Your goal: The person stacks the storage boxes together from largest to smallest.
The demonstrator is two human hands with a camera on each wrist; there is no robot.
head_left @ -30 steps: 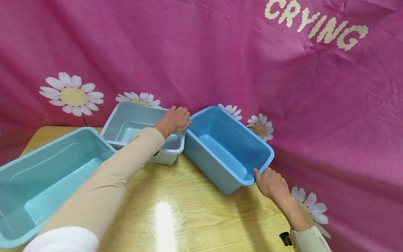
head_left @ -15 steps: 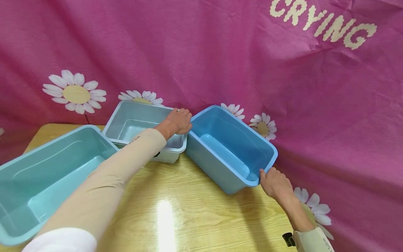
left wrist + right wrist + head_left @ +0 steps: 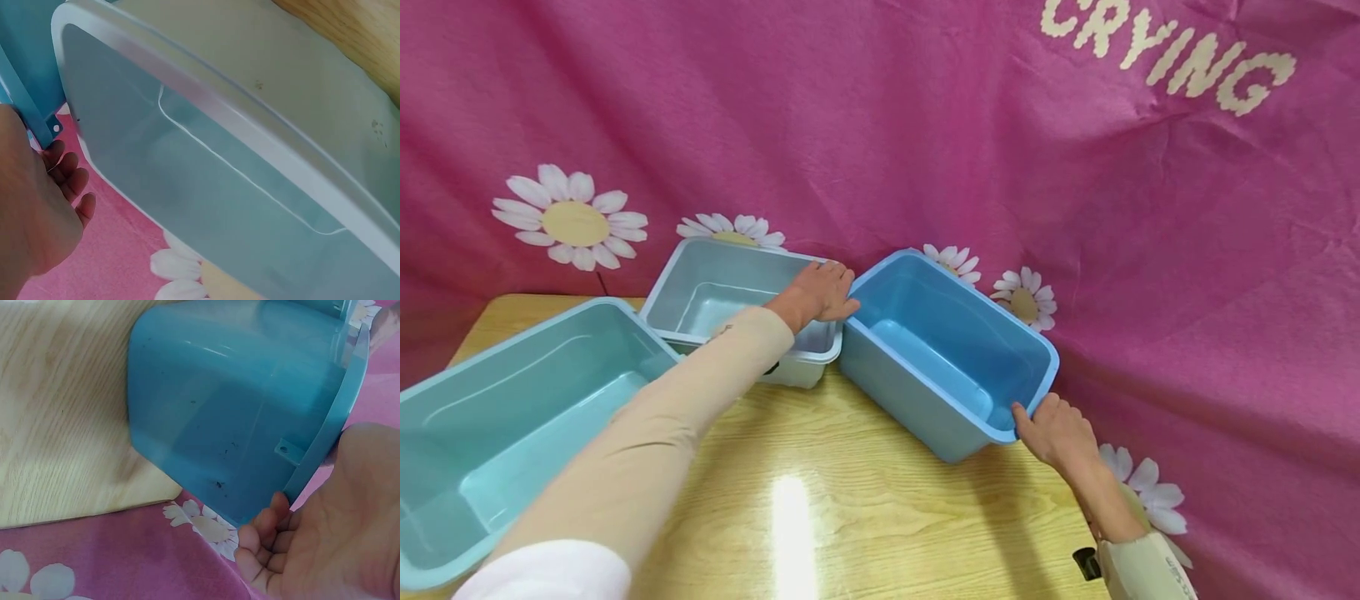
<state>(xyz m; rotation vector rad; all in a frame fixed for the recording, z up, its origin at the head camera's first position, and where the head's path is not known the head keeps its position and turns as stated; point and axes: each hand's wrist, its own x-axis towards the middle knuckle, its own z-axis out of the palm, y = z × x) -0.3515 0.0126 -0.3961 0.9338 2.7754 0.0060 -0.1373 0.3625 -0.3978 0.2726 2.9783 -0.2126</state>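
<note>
Blue bin (image 3: 910, 396), head view: over the back right of the surface (image 3: 880, 517), just beside the grey bin (image 3: 722, 271); you cannot tell whether its base is raised. Your left hand (image 3: 820, 292) holds the far left corner, your right hand (image 3: 1060, 432) the near right one. Left wrist view: your fingers (image 3: 76, 183) curl beneath the rim (image 3: 37, 122). Right wrist view: likewise, near a lug (image 3: 289, 451). Expect light, stiff, slick plastic, best held by opposite rim ends.

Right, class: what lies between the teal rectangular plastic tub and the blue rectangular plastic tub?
In the head view, a pale grey rectangular plastic tub stands between them; the beige left sleeve crosses there too, above the wooden table.
</note>
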